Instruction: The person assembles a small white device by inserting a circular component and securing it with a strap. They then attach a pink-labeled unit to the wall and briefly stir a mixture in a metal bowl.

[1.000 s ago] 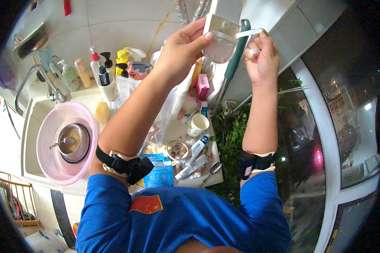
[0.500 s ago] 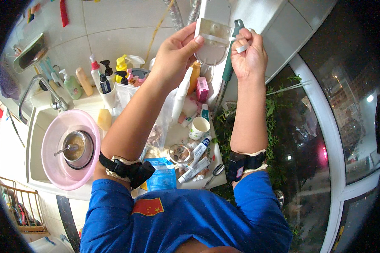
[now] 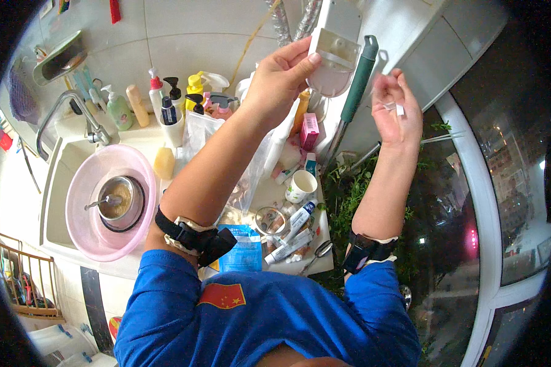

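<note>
My left hand pinches the edge of a flat white plastic piece with a rounded lower end, thumb on its front. A pale, see-through patch with a white band covers part of that front. To the right, my right hand is raised palm toward me, its fingers curled and partly smeared by motion. A small white strip shows at its fingers, apart from the plastic piece. Between the hands stands a green-handled pole.
At left, a pink basin holding a metal bowl sits in the sink. Pump bottles, a paper cup, tubes and a blue packet crowd the counter. Plants and windows are at right.
My right hand has moved right, away from the white plastic piece, with the white strip. Earlier a white band reached from the piece toward that hand. My left hand keeps its grip.
</note>
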Motion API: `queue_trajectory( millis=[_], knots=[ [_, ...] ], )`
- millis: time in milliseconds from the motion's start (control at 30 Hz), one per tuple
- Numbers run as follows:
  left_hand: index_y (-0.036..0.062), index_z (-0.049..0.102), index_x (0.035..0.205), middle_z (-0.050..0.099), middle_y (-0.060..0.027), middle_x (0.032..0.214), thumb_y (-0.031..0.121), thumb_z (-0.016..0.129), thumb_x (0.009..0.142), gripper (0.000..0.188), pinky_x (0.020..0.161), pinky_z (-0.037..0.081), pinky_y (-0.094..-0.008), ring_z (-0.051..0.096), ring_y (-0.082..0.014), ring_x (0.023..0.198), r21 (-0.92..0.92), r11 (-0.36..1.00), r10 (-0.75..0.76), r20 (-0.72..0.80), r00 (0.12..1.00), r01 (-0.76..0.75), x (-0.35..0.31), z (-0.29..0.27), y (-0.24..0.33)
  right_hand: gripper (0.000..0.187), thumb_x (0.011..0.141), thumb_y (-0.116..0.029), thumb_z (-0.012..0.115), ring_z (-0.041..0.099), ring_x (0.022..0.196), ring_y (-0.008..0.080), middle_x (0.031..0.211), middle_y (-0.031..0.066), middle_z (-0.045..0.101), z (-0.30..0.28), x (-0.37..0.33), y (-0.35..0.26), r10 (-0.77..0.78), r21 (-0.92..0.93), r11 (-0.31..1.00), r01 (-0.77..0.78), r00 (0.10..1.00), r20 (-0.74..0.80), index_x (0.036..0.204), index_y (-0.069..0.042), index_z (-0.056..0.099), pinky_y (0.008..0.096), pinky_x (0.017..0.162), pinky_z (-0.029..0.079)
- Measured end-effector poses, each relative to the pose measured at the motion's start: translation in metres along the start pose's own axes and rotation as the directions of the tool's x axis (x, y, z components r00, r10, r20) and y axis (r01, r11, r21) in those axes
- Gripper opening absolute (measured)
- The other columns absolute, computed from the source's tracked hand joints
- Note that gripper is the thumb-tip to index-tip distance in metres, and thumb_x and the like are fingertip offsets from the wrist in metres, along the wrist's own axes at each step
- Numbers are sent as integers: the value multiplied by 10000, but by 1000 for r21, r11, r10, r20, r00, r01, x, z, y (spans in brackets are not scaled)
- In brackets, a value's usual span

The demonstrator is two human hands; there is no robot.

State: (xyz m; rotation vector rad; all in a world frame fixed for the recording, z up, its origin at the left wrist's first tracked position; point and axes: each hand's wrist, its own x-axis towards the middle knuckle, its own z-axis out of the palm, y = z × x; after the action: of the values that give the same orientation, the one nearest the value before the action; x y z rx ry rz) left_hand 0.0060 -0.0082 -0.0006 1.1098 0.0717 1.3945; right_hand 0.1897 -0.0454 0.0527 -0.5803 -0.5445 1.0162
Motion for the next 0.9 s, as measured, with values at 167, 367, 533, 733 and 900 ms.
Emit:
queue_trajectory(
  millis=[167, 367, 533, 733, 900],
  knots=[
    [-12, 463, 1293, 584, -97, 1196, 135, 545, 925, 405, 948, 435, -308, 563, -173, 1078, -56, 998, 7, 11, 1000, -6, 0, -1, -4, 148, 912, -176, 582, 406, 497, 81, 609, -45, 411, 19, -12, -5, 89, -233, 971, 45, 841, 533, 958, -35, 576, 199, 480, 372],
    [-43, 447, 1295, 586, -121, 1189, 79, 583, 896, 439, 947, 436, -286, 565, -164, 1072, -163, 986, 49, 89, 995, -34, -3, -2, -6, 125, 858, -164, 629, 637, 715, 248, 814, 98, 661, 43, -28, 24, -206, -454, -122, 883, 425, 881, 872, -40, 631, 337, 623, 500],
    [-66, 425, 1305, 578, -130, 1202, 50, 601, 880, 475, 960, 424, -281, 555, -158, 1083, -165, 985, 63, 102, 993, -45, -5, -2, -5, 94, 822, -153, 645, 622, 704, 295, 797, 86, 626, 46, -31, 21, -138, -289, -377, 880, 255, 957, 866, -73, 626, 381, 594, 499],
    [-65, 417, 1310, 573, -120, 1212, 42, 598, 877, 482, 966, 421, -283, 553, -153, 1084, -131, 990, 64, 101, 993, -50, -5, -1, -7, 84, 824, -171, 640, 619, 683, 276, 792, 59, 599, 47, -29, 15, -92, -228, -433, 872, 209, 973, 857, -96, 628, 376, 576, 501],
    [-42, 416, 1318, 564, -97, 1232, 65, 602, 878, 489, 981, 407, -290, 542, -153, 1112, -91, 995, 48, 88, 995, -40, -5, -1, -8, 93, 842, -198, 613, 619, 679, 274, 808, 50, 598, 53, -29, 11, -42, -209, -456, 865, 213, 976, 834, -107, 629, 372, 578, 500]
  ],
)
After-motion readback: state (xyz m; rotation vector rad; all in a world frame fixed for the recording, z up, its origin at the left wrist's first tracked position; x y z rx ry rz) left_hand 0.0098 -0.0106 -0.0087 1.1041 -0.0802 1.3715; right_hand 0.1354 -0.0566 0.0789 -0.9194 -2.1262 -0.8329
